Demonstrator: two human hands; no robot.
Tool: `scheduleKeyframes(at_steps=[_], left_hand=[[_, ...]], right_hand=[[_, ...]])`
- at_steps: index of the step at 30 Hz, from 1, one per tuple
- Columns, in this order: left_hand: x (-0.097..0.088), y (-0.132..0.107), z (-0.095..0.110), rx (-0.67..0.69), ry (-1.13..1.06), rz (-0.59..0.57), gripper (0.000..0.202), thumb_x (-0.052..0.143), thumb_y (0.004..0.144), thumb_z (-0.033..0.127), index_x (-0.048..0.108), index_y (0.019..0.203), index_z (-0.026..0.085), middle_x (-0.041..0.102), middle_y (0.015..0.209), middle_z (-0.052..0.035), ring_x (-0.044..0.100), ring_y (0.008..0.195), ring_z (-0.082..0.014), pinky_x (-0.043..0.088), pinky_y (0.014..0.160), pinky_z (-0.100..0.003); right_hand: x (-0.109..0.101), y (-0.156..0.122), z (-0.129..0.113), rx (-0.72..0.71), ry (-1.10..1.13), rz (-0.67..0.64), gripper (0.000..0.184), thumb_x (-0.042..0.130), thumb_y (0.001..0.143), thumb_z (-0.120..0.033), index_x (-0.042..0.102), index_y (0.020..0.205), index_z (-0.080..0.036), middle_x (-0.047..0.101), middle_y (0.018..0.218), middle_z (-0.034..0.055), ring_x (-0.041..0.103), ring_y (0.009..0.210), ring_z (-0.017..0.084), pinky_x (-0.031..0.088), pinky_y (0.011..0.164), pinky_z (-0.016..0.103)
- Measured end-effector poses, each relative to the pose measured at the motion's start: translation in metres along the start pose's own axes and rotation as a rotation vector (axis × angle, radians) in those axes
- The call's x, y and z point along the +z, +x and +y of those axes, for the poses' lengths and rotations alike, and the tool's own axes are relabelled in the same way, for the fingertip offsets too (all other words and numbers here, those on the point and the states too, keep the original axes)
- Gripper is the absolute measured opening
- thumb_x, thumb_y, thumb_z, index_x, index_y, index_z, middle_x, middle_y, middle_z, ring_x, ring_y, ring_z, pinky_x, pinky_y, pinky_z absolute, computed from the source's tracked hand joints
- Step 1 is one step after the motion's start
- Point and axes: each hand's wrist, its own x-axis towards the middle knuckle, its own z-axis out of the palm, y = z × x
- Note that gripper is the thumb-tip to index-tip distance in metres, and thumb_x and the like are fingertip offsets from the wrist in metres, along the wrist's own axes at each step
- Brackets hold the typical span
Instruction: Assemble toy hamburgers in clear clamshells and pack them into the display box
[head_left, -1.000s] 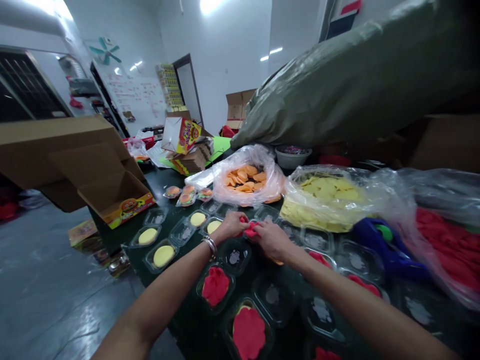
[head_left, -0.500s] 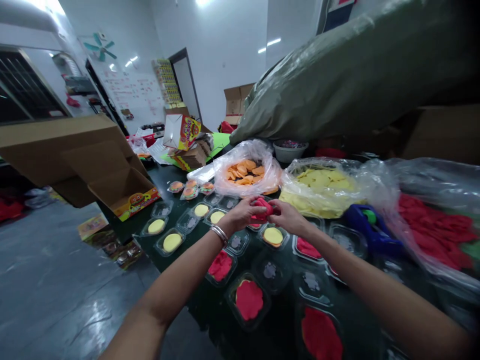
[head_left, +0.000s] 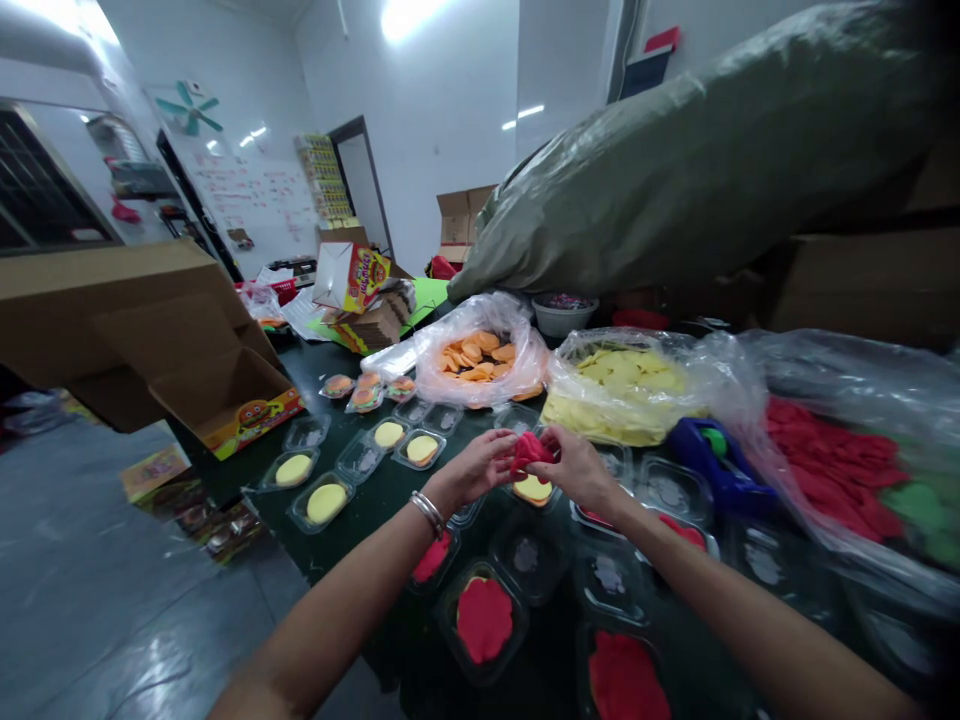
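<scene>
My left hand (head_left: 472, 468) and my right hand (head_left: 577, 468) meet above the dark green table (head_left: 375, 490), both pinching a small wad of red pieces (head_left: 529, 450). Just beneath the wad lies a clear plastic tray holding a yellow disc (head_left: 534, 489). Around my wrists are more clear trays: some hold red pieces (head_left: 484, 618), some hold yellow discs (head_left: 327, 502), others are bare (head_left: 526, 555). A metal bangle sits on my left wrist.
Behind the trays lie a bag of orange discs (head_left: 480, 358), a bag of yellow discs (head_left: 630, 385) and a bag of red pieces (head_left: 832, 465). A blue tape dispenser (head_left: 709, 458) sits right of my hands. An open printed carton (head_left: 225, 400) overhangs the table's left edge; a large grey-green sack (head_left: 690, 170) looms behind.
Both hands lifted the red wad off the table and now hold it higher, above the tray with the yellow disc. The camera view shifted slightly left and down.
</scene>
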Motion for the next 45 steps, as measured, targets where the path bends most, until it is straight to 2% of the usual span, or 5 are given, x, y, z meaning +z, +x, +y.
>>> scheduleKeyframes(at_steps=[10, 17, 33, 41, 45], left_hand=[[0.003, -0.014, -0.002, -0.046, 0.114, -0.117, 0.042, 0.067, 0.063, 0.013, 0.061, 0.104, 0.017, 0.064, 0.099, -0.0065, 0.062, 0.083, -0.0169, 0.05, 0.063, -0.024], [0.012, -0.023, 0.0, -0.015, 0.093, -0.111, 0.058, 0.056, 0.057, 0.004, 0.057, 0.113, 0.019, 0.064, 0.104, -0.0064, 0.064, 0.093, -0.0199, 0.052, 0.084, -0.034], [0.011, -0.019, -0.002, 0.013, 0.278, 0.094, 0.031, 0.058, 0.076, 0.048, 0.054, 0.077, 0.016, 0.055, 0.066, 0.0009, 0.054, 0.057, -0.0117, 0.049, 0.055, -0.026], [0.018, -0.002, -0.012, 0.074, 0.544, 0.162, 0.03, 0.068, 0.062, 0.009, 0.067, 0.091, 0.014, 0.059, 0.065, 0.0029, 0.051, 0.054, -0.0093, 0.039, 0.051, -0.02], [0.014, 0.003, -0.012, 0.091, 0.602, 0.205, 0.016, 0.059, 0.066, 0.01, 0.064, 0.08, 0.014, 0.057, 0.065, 0.0036, 0.049, 0.054, -0.0079, 0.037, 0.051, -0.019]], right_hand=[[-0.011, -0.013, -0.015, 0.104, 0.206, -0.203, 0.034, 0.06, 0.059, -0.02, 0.063, 0.093, -0.015, 0.065, 0.08, 0.0005, 0.058, 0.066, 0.013, 0.044, 0.055, 0.022], [-0.01, -0.02, -0.013, 0.169, 0.224, -0.181, 0.051, 0.059, 0.061, -0.02, 0.058, 0.112, -0.018, 0.065, 0.078, -0.0016, 0.057, 0.064, 0.013, 0.042, 0.05, 0.02], [-0.02, -0.025, -0.001, 0.425, 0.599, -0.218, 0.02, 0.046, 0.073, -0.023, 0.057, 0.089, -0.019, 0.069, 0.093, 0.0096, 0.068, 0.083, 0.019, 0.057, 0.065, 0.031], [-0.004, -0.021, -0.017, 0.433, 0.567, -0.445, 0.023, 0.048, 0.071, -0.023, 0.061, 0.088, -0.016, 0.07, 0.08, 0.0092, 0.069, 0.079, 0.023, 0.057, 0.074, 0.041], [-0.007, -0.022, -0.017, 0.348, 0.41, -0.303, 0.027, 0.053, 0.075, -0.033, 0.06, 0.095, -0.018, 0.067, 0.087, 0.0089, 0.066, 0.082, 0.025, 0.055, 0.071, 0.043]])
